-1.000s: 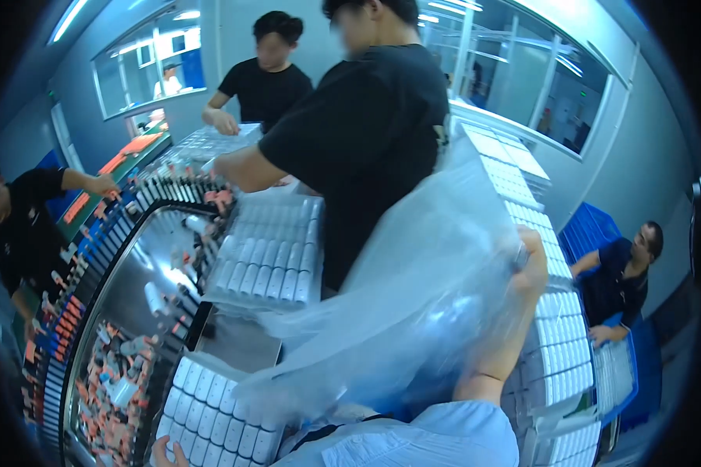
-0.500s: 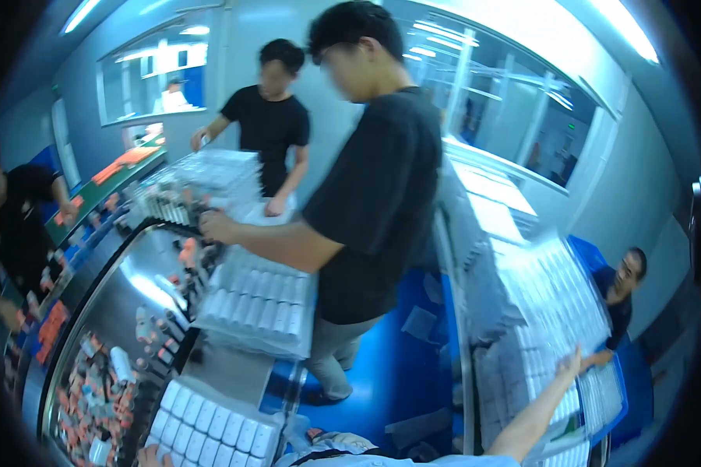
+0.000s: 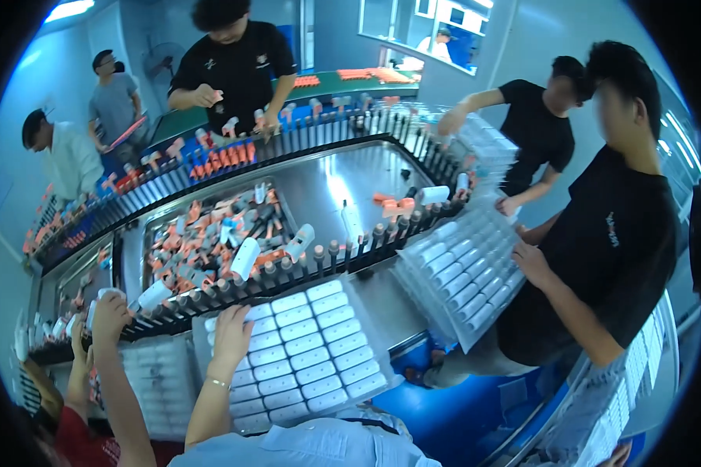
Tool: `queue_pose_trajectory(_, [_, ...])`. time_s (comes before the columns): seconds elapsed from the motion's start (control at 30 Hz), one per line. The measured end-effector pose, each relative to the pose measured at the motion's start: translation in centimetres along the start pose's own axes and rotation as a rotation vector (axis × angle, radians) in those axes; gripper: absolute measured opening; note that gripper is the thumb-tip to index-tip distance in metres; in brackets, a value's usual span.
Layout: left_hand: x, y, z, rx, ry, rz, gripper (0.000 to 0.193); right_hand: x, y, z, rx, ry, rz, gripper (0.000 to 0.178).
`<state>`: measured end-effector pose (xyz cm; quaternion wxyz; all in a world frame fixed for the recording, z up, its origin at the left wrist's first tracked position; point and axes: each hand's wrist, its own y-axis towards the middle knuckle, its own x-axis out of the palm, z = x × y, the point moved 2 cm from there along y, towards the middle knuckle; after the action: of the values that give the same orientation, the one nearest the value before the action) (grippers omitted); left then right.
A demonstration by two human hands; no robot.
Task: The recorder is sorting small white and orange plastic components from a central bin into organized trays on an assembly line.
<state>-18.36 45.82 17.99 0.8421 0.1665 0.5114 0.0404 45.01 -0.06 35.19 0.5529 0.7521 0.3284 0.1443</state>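
Note:
My left hand (image 3: 230,336), with a bracelet at the wrist, is over the far left corner of a clear plastic tray (image 3: 395,379). Its fingers curl onto a white oblong plastic case (image 3: 258,311) in that corner. Rows of similar white cases (image 3: 309,359) fill the tray, which lies in front of me beside a long metal bench (image 3: 319,185). At the lower right edge a cut-off hand (image 3: 620,454) shows by a stack of filled trays (image 3: 600,412). Whether it is my right hand I cannot tell, and its fingers are mostly hidden.
Black upright pegs (image 3: 333,251) line the bench. A heap of orange and grey parts (image 3: 199,245) lies in its recess. Left of me, a person's hand (image 3: 112,311) works over another tray (image 3: 157,381). At right, a co-worker in black holds a filled tray (image 3: 463,282); others stand behind.
My view has swung left, bringing more of the bench and co-workers in. My left hand has come fully into view over the tray. My outstretched right forearm no longer shows.

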Motion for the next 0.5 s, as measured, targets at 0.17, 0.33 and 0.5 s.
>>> queue_pose_trajectory(0.17, [1.4, 1.1, -0.8, 0.003, 0.021, -0.041, 0.033, 4.6, -10.0, -28.5, -0.198, 0.677, -0.606, 0.026])
queue_pose_trajectory(0.33, [1.0, 1.6, -3.7, -0.046, -0.044, -0.278, 0.033, 6.7, -26.2, -47.1, -0.896, 1.404, -1.504, 0.017])
queue_pose_trajectory(0.5, [1.6, 1.9, -2.5, 0.05, -0.019, -0.28, 0.028, 9.6, -37.3, -55.0, -1.164, 1.424, -1.339, 0.018])
